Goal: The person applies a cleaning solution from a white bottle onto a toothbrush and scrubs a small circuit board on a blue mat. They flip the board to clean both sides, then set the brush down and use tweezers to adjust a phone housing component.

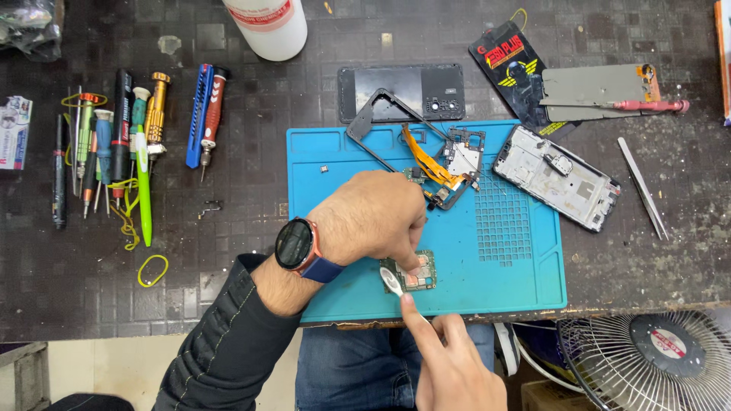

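On the blue mat (525,281), left hand (377,217) pins circuit board (419,278) while right hand (453,365) brushes

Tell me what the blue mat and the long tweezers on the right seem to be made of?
The blue mat looks like soft silicone or rubber: matte, evenly coloured, with moulded little square pockets. The tweezers look like bare steel: thin, pale grey, with a dull shine. The circuit board that the left hand pins down appears to be green laminate with metal shields.
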